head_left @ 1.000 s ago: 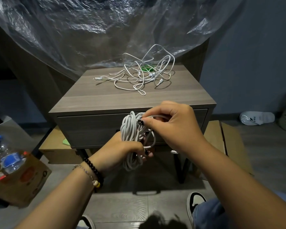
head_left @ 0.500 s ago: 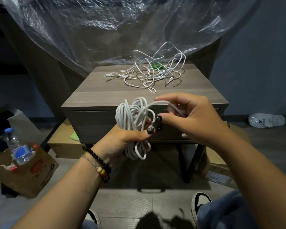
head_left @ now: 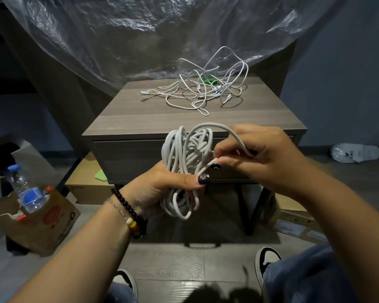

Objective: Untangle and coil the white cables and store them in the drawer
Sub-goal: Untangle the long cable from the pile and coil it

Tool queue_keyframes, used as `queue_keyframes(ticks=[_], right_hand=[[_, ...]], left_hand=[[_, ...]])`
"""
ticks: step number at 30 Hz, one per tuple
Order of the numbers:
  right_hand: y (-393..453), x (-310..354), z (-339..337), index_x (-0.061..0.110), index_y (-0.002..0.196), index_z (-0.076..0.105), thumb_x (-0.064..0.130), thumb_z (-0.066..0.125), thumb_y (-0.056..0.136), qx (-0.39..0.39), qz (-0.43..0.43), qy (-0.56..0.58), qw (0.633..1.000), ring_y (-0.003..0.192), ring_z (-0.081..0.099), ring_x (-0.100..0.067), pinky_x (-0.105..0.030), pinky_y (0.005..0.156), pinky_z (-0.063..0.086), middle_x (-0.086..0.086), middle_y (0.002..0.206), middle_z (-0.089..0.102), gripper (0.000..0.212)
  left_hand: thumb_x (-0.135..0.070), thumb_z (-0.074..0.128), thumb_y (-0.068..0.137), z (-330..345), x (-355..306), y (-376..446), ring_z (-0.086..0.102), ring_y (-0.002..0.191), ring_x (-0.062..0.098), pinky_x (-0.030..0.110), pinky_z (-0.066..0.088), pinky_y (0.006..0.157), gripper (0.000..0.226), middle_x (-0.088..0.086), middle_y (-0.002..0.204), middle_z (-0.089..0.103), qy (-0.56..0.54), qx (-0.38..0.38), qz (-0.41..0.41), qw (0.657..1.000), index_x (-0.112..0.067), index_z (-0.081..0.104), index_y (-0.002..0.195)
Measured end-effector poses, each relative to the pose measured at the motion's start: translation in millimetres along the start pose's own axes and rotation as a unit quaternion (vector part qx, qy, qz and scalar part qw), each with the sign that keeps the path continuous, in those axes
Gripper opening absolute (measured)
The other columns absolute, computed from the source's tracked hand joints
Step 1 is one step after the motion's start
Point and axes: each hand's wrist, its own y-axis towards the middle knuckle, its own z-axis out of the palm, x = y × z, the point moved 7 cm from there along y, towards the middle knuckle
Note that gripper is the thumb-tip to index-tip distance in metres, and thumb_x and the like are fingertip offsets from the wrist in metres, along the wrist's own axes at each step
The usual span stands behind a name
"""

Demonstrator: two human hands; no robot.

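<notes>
Two hands are working in front of the closed drawer, hiding the middle of its front, so any handle cannot be made out. The left hand is gripping a thick coil of white cable around its middle, with its fingers hidden behind the loops and only the thumb showing. The right hand is pinching the cable's free end just beside the coil, and one strand is arching over from the coil's top into its curled fingers. More white cables are lying as a loose tangle at the back of the nightstand, partly covering something green that is hard to identify. Bare wood is lying between the tangle and the front edge. Cardboard boxes are sitting under the nightstand, and a bottle is standing in a bag on the left.
</notes>
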Motion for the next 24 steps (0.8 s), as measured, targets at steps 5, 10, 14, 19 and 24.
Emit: queue_keyframes(ticks=[5, 10, 14, 19, 24], right_hand=[[-2.4, -3.9, -2.2, 0.011, 0.087, 0.074, 0.025, 0.069, 0.083, -0.012, 0.052, 0.053, 0.997, 0.079, 0.063, -0.009, -0.024, 0.070, 0.050, 0.000, 0.083, 0.068, 0.015], [-2.7, -17.1, -2.7, 0.019, 0.081, 0.072, 0.011, 0.069, 0.084, -0.034, 0.160, 0.123, 0.979, 0.071, 0.062, 0.000, -0.011, 0.064, 0.047, 0.008, 0.074, 0.068, 0.009], [-5.6, -27.8, 2.0, 0.016, 0.081, 0.072, 0.009, 0.066, 0.086, -0.049, 0.240, 0.210, 0.946, 0.070, 0.064, -0.001, -0.014, 0.064, 0.053, 0.006, 0.071, 0.070, 0.010], [-8.4, -38.4, 1.0, 0.012, 0.085, 0.072, 0.009, 0.068, 0.083, -0.044, 0.297, 0.255, 0.919, 0.057, 0.058, 0.001, -0.011, 0.052, 0.045, 0.006, 0.065, 0.068, 0.006], [-11.6, -41.9, -12.4, 0.009, 0.082, 0.068, 0.022, 0.069, 0.071, -0.047, 0.304, 0.343, 0.888, 0.045, 0.040, -0.005, -0.014, 0.041, 0.031, 0.007, 0.054, 0.055, 0.017]], left_hand=[[-0.014, 0.077, 0.053, 2.3, 7.2, 0.0, 0.063, 0.056, 0.008, 0.022, 0.052, 0.055, 0.062, -0.001, 0.069, 0.069, 0.060, 0.000, -0.053, 0.997, -0.001, 0.054, 0.109], [-0.006, 0.067, 0.061, 5.9, 13.9, 5.3, 0.069, 0.070, 0.021, 0.030, 0.058, 0.064, 0.029, 0.017, 0.084, 0.070, -0.004, 0.005, -0.086, 0.996, -0.004, 0.063, 0.089], [-0.009, 0.086, 0.055, 7.7, 19.5, 10.4, 0.071, 0.073, 0.026, 0.039, 0.058, 0.068, 0.036, 0.017, 0.080, 0.069, -0.054, 0.022, -0.078, 0.995, -0.007, 0.064, 0.083], [-0.026, 0.089, 0.054, 1.9, 22.4, 18.0, 0.058, 0.051, 0.015, 0.029, 0.052, 0.054, 0.038, 0.002, 0.055, 0.051, -0.063, -0.023, -0.036, 0.997, -0.010, 0.059, 0.072], [-0.020, 0.068, 0.073, -15.8, -7.9, 13.3, 0.048, 0.047, 0.009, 0.023, 0.048, 0.051, 0.024, -0.004, 0.052, 0.042, -0.148, -0.120, 0.070, 0.979, -0.013, 0.045, 0.075]])
